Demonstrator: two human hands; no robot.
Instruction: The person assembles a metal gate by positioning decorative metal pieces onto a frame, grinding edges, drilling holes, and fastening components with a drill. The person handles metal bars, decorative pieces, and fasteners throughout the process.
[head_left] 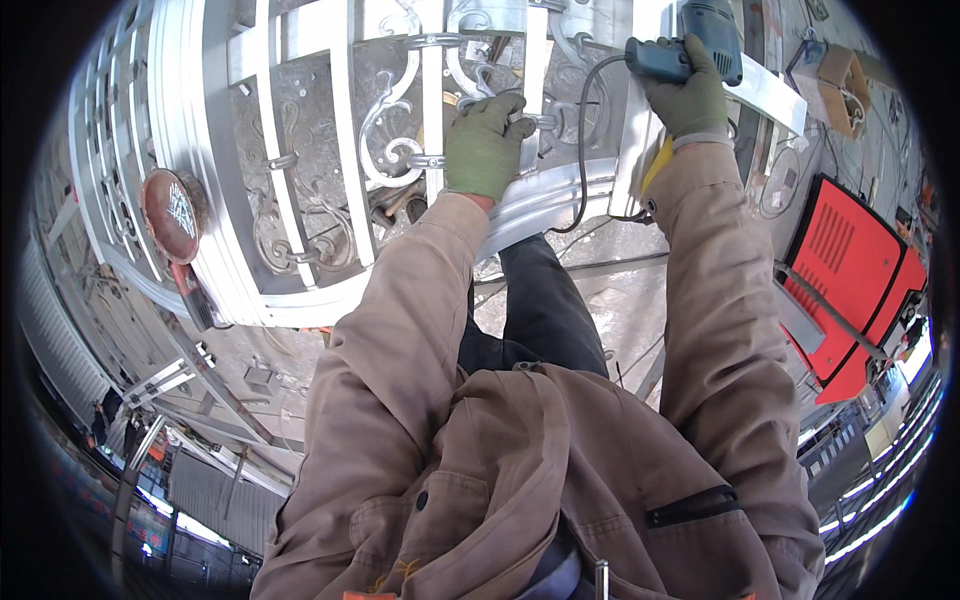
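My left hand [483,148], in a green glove, is over a silvery metal frame [550,195] with upright bars and scroll ornaments. Its fingers are curled together beside a scroll [392,125] and a bar; whatever they hold is hidden. At the upper right my right hand [690,98], gloved alike, is closed around the handle of a teal corded power drill [712,40]. The drill's dark cord [583,130] loops down across the frame's lower rail. A yellow strip [657,163] shows beside my right wrist.
A reddish-brown round dish [165,225] of small metal pieces rests on the frame's left side, above a red-and-black handle [192,295]. A red machine panel [850,285] stands at the right. Beyond it lies an opened cardboard box [843,90]. Cables cross the floor.
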